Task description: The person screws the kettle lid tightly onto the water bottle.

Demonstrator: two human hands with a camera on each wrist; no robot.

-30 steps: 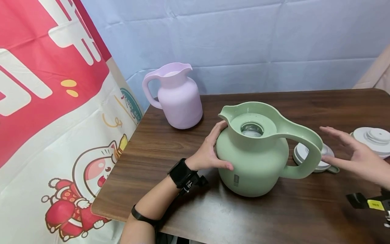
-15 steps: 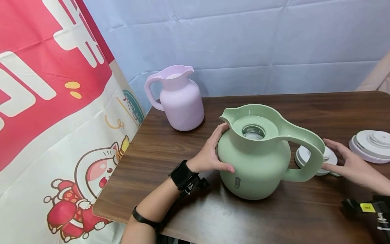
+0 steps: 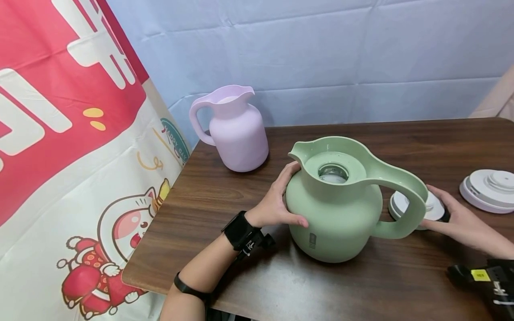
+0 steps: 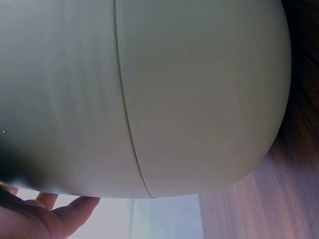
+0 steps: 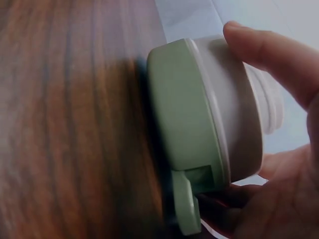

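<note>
A green thermos jug (image 3: 333,223) stands upright on the wooden table, its top uncovered and its glass neck showing. My left hand (image 3: 277,203) holds the left side of its belly, thumb in front and fingers toward the back. The jug's smooth wall (image 4: 199,99) fills most of the left wrist view. Behind the jug's handle, my right hand (image 3: 459,218) grips a green and white lid (image 5: 189,109) between thumb and fingers. The lid lies with its green top toward the table and its white underside up; a small green tab (image 5: 187,204) sticks out of it.
A lilac jug (image 3: 238,138) without a lid stands at the back left of the table (image 3: 225,191). At the far right lies a second lid (image 3: 490,191), white with a lilac rim. A pale blue cloth (image 3: 305,58) hangs along the back edge.
My right hand has come down and left onto the lid, and its fingers have closed around it. My left hand stays on the jug.
</note>
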